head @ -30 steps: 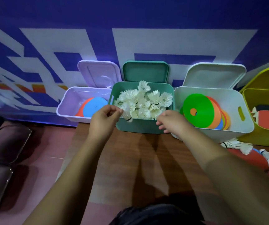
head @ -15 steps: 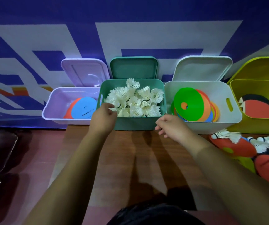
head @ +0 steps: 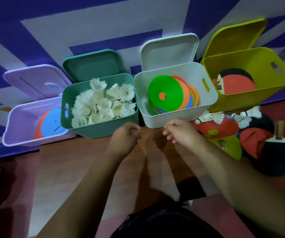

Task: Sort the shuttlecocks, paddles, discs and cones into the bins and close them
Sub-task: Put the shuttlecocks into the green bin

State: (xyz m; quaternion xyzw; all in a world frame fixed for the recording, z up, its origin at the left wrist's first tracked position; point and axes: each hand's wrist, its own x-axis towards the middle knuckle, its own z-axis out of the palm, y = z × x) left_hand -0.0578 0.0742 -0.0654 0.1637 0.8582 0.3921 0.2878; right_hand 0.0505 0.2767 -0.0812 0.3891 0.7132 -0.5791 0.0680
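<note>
Left hand [head: 126,134] and right hand [head: 181,133], grips loosely curled and empty: a hasty grab at the shuttlecocks [head: 212,117] lying among paddles [head: 275,155] may crush feathers.

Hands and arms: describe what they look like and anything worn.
The left forearm and right forearm are bare to the frame edge; no sleeves show. The left hand and right hand wear no gloves, and no watch, ring or bracelet is visible. A dark garment shows at the bottom, between the arms.
</note>
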